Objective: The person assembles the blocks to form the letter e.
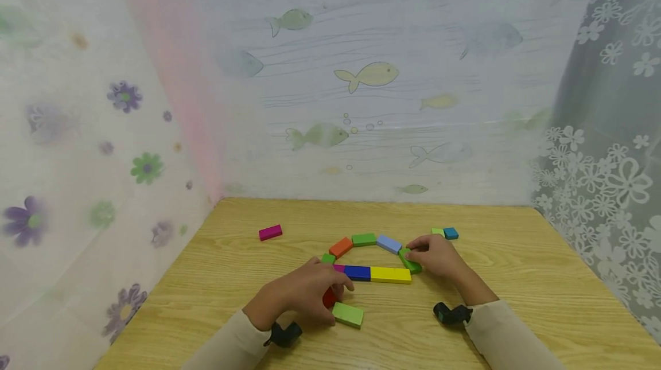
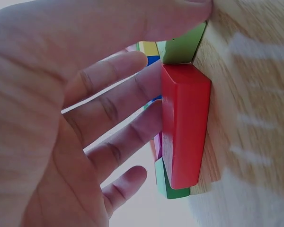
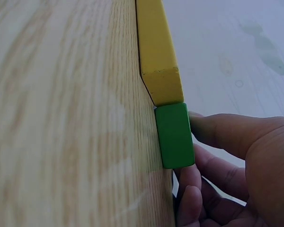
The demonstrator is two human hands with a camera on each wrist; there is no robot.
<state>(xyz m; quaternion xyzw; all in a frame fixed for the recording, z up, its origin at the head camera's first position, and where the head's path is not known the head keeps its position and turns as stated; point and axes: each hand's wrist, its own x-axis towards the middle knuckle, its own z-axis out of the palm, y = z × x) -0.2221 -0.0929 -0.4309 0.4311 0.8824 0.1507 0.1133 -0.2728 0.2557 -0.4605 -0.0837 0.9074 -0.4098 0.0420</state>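
The right grip (image 1: 436, 256) pinches a green block (image 1: 410, 261), plain, flat-sided and slightly glossy, its end meeting the corner of a yellow block (image 1: 391, 275). It forms the right end of an arch of blocks (image 1: 364, 240) between the desk's (image 1: 496, 232) left and right edges. The left grip (image 1: 304, 292) is wide, fairly straight fingers against a shiny red block (image 2: 187, 127) with softened edges, thumb at a pale lime block (image 1: 348, 315).

Wood-grain table (image 1: 496, 261); coloured blocks (image 1: 364, 240) on it, magenta block (image 1: 271, 233) apart.
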